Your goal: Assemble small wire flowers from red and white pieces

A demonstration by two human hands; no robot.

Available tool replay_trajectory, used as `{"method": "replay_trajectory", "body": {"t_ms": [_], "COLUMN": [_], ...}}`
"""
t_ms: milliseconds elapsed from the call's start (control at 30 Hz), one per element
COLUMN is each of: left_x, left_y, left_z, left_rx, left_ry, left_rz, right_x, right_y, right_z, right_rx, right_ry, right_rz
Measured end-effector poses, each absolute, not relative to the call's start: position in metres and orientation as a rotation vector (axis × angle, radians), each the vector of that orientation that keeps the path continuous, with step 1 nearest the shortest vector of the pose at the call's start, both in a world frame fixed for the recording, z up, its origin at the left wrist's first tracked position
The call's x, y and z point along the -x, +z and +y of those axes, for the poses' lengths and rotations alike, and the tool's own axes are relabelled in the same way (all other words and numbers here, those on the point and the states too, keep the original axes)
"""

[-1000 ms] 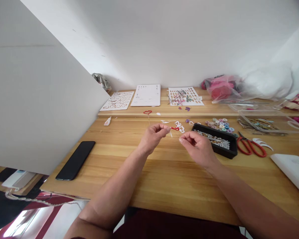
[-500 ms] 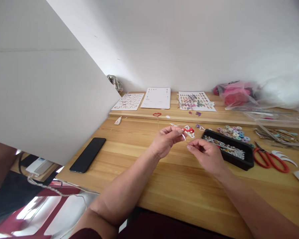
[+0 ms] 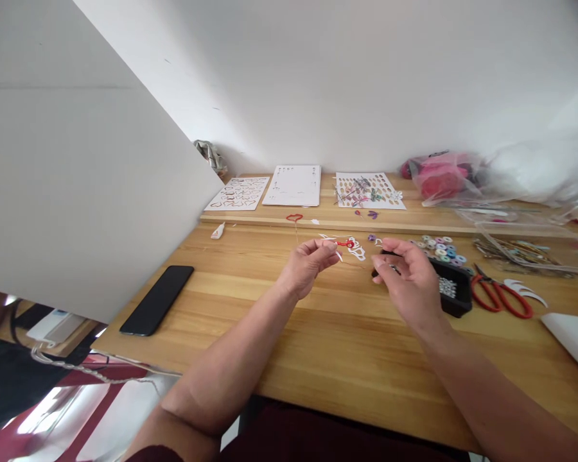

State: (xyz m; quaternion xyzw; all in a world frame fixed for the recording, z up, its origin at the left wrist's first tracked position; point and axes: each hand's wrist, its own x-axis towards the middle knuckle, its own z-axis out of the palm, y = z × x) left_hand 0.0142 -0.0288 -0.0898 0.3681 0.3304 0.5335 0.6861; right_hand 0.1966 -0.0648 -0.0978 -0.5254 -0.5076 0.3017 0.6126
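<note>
My left hand (image 3: 308, 264) pinches a small white curved piece (image 3: 339, 255) over the middle of the table. Just past its fingertips are a red piece (image 3: 349, 243) and white cut-out shapes (image 3: 356, 251); whether the red piece touches my fingers is unclear. A thin thread (image 3: 354, 264) runs from near those fingertips toward the right. My right hand (image 3: 407, 276) is in front of the black tray (image 3: 457, 301) of beads and hides part of it. Its thumb and index finger are bent with a gap between them, and I see nothing held there.
A black phone (image 3: 157, 300) lies at left, a small glue bottle (image 3: 218, 231) behind it. Red-handled scissors (image 3: 503, 296) and thread spools (image 3: 442, 247) are at right. Patterned sheets (image 3: 291, 185) rest on the raised ledge (image 3: 270, 222), beside plastic bags (image 3: 443, 179).
My right hand has moved away from my left fingertips, its thumb and index finger parting, and now covers more of the black tray. The whole view has shifted slightly.
</note>
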Motion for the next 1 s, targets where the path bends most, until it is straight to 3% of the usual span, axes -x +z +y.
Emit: {"method": "replay_trajectory", "body": {"t_ms": [300,700,1000], "left_x": [-0.024,-0.032,-0.036], "left_y": [-0.092,-0.096,-0.098], "left_z": [-0.038,-0.04,-0.046], "left_rx": [-0.807,-0.706,-0.742], "left_ry": [1.086,1.152,1.098], "left_rz": [0.667,0.644,0.613], "right_x": [-0.178,-0.174,-0.172], "right_y": [-0.101,-0.107,-0.109], "right_z": [-0.083,-0.083,-0.083], "right_rx": [1.002,0.972,0.989], "right_ry": [0.886,0.786,0.9], "right_rz": [-1.248,-1.304,-1.279]}}
